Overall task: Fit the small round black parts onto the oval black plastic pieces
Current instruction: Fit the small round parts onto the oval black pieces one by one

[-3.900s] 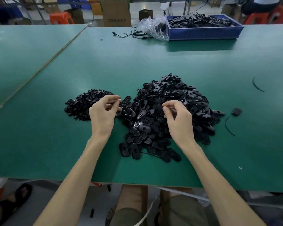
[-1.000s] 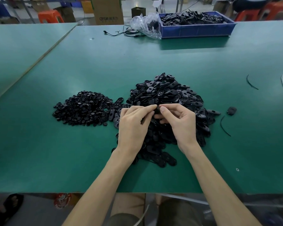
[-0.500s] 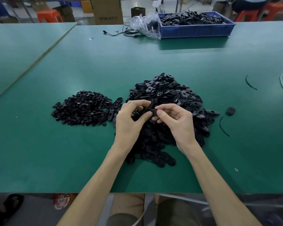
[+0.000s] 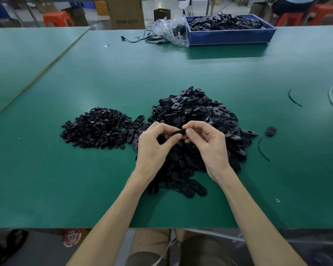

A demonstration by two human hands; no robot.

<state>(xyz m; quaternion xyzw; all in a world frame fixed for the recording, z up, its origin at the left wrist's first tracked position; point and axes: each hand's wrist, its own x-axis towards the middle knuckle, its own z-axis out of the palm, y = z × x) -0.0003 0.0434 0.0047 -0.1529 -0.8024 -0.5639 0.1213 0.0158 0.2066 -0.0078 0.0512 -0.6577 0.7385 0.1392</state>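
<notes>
Oval black piece (image 4: 179, 133) held in the air just above the near-left slope of the heap of oval pieces (image 4: 200, 114). Its long axis runs roughly left to right, with the right end a little higher, and it is seen nearly edge-on (cannot tell if a round part is seated in it).

Heap of small round parts (image 4: 96, 129) lies left of the oval heap, the two almost touching. Both sit on a green table (image 4: 123, 73). One lone black piece (image 4: 271, 131) lies right of the oval heap, with a thin curved black strip (image 4: 263, 149) between them. Far behind the heap is a blue bin (image 4: 231, 38) full of black parts, with a crumpled clear bag (image 4: 169, 29) at its left end and a black cable (image 4: 142, 38) beyond that. Behind the table stand a cardboard box (image 4: 126, 14) and orange stools (image 4: 56, 18).

Left hand (image 4: 154, 148) has its back to the camera, with the thumb tip and curled fingers pinching the piece's left end. Right hand (image 4: 210, 144) has its thumb and forefinger pinching the right end and the other fingers curled beneath. Both forearms reach in from the table's near edge.
</notes>
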